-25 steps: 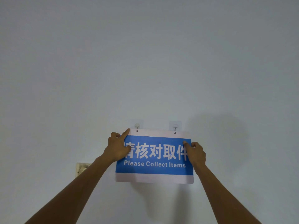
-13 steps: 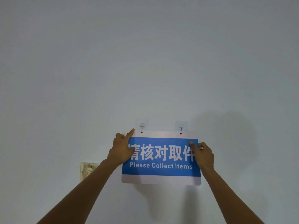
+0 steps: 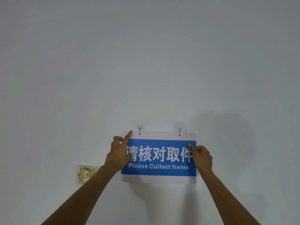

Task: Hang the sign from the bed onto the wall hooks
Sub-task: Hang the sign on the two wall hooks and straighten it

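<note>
A blue and white sign [image 3: 159,157] reading "Please Collect Items" lies flat against the pale wall. Two clear adhesive hooks sit just above its top edge, the left hook [image 3: 139,127] and the right hook [image 3: 179,127]. Each hook's metal prong reaches down to a small hole in the sign's white top strip. My left hand [image 3: 119,154] grips the sign's left edge, forefinger pointing up to the top left corner. My right hand [image 3: 200,157] pinches the right edge.
A stained, yellowed wall socket plate [image 3: 85,174] sits low on the wall, left of the sign and beside my left forearm. Bare wall [image 3: 146,62] fills everything above. Shadows of my arms and head fall to the right and below the sign.
Sign, hooks and hands sit slightly further right in view than before, as the view shifts. Both hands keep the same hold on the sign's edges.
</note>
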